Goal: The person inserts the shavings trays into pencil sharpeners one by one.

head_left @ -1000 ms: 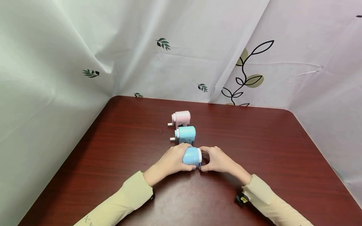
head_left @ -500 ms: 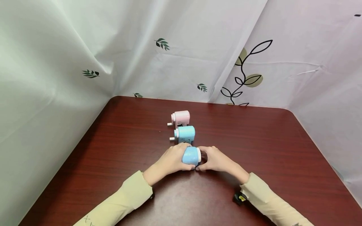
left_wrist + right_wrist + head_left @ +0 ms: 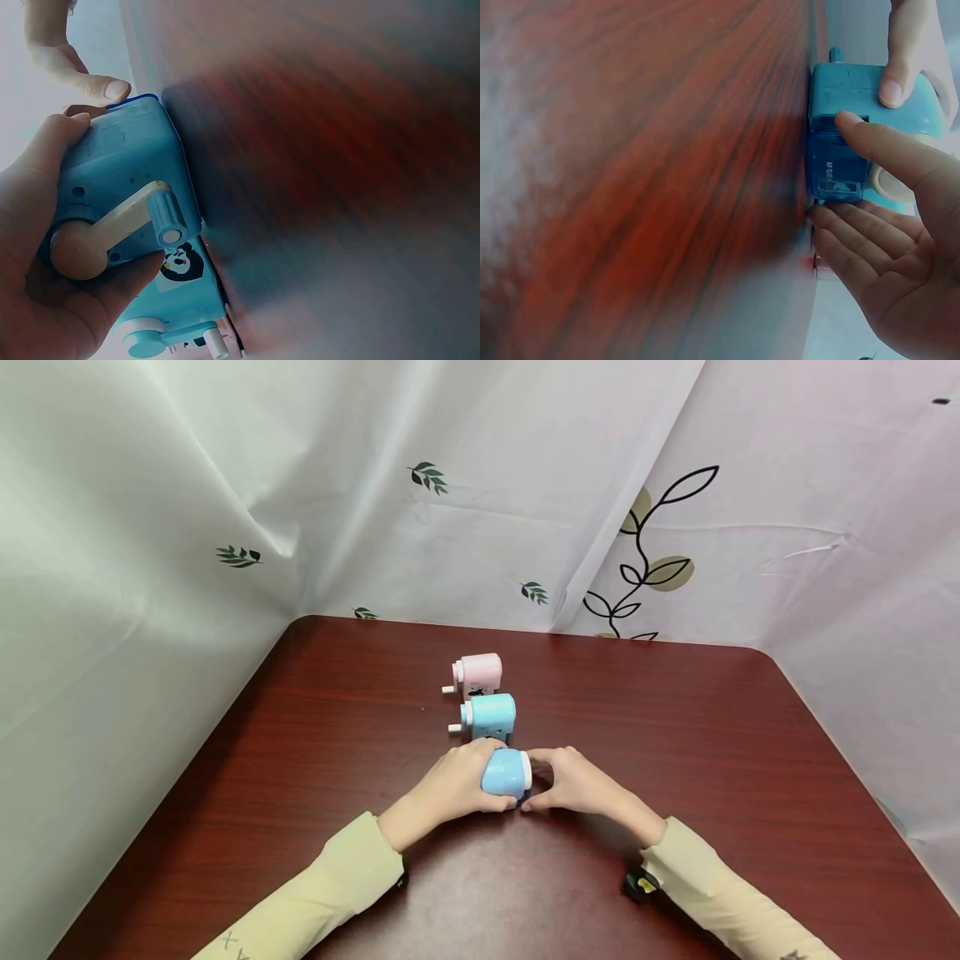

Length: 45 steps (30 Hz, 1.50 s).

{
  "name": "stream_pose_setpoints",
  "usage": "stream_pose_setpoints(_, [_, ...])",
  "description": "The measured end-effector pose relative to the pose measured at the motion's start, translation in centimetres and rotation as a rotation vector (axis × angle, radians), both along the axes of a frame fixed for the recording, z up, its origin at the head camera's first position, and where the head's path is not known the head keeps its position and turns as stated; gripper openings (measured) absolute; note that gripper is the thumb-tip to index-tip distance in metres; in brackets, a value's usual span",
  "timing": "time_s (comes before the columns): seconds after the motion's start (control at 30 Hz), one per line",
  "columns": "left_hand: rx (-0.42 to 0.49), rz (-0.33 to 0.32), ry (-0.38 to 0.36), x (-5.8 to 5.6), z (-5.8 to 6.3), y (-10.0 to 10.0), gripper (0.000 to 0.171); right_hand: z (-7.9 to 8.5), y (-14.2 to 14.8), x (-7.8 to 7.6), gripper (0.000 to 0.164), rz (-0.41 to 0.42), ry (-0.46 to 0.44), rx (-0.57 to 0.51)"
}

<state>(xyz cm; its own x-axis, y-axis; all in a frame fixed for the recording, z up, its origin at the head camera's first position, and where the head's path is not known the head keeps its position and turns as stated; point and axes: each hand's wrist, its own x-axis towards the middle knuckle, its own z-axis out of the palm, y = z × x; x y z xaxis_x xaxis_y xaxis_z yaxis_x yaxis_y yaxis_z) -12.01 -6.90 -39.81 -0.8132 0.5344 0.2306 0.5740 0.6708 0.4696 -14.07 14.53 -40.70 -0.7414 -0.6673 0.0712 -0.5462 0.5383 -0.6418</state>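
A blue crank pencil sharpener [image 3: 504,774] stands on the table between both hands. My left hand [image 3: 457,783] grips its body from the crank side, thumb at the front. In the left wrist view its cream crank [image 3: 127,221] sticks out between thumb and fingers. On the opposite end is a dark blue translucent shavings drawer [image 3: 838,169], seated in the body. My right hand [image 3: 576,783] holds this drawer between the thumb, on its near edge, and the fingers at the far side. The palm stays apart from the drawer's face.
Just behind stands a light turquoise crank sharpener [image 3: 492,716] with a panda picture. Farther back is a pink one [image 3: 480,672]; both cranks face left. The dark red table [image 3: 675,718] has curtain [image 3: 487,527] hanging at its back and sides.
The right hand has shifted slightly left toward the sharpener, and less of the dark blue drawer shows beyond the body than a second ago. The left hand keeps its grip; the other sharpeners stay put.
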Motion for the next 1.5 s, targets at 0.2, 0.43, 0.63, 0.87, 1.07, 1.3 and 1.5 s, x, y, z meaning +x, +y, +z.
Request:
stream_pose_setpoints(0.2, [-0.007, 0.001, -0.009, 0.0, 0.0, 0.0, 0.063, -0.1, -0.2, 0.0, 0.056, -0.013, -0.009, -0.019])
stream_pose_setpoints(0.43, [-0.007, 0.002, -0.009, -0.1, 0.0, -0.1, 0.065, -0.1, -0.4, 0.0, 0.054, -0.029, -0.007, 0.002])
stream_pose_setpoints(0.63, [-0.01, -0.004, 0.004, 0.0, 0.0, -0.1, 0.064, -0.1, -0.6, 0.1, 0.054, -0.05, 0.025, 0.028])
stream_pose_setpoints(0.87, [-0.025, -0.021, 0.048, 0.1, 0.1, -0.1, 0.063, -0.1, -0.9, 0.3, 0.054, -0.072, 0.016, 0.014])
stream_pose_setpoints(1.07, [-0.036, -0.02, 0.061, -0.1, -0.1, 0.0, 0.063, -0.2, -1.2, 0.3, 0.051, -0.097, 0.01, -0.003])
stream_pose_setpoints(1.3, [-0.029, -0.02, 0.056, -0.2, -0.1, -0.1, 0.063, -0.2, -1.4, 0.1, 0.051, -0.108, 0.012, 0.01])
stream_pose_setpoints(1.5, [-0.025, -0.024, 0.055, -0.2, -0.2, -0.1, 0.063, -0.3, -1.4, 0.2, 0.052, -0.122, 0.004, 0.005])
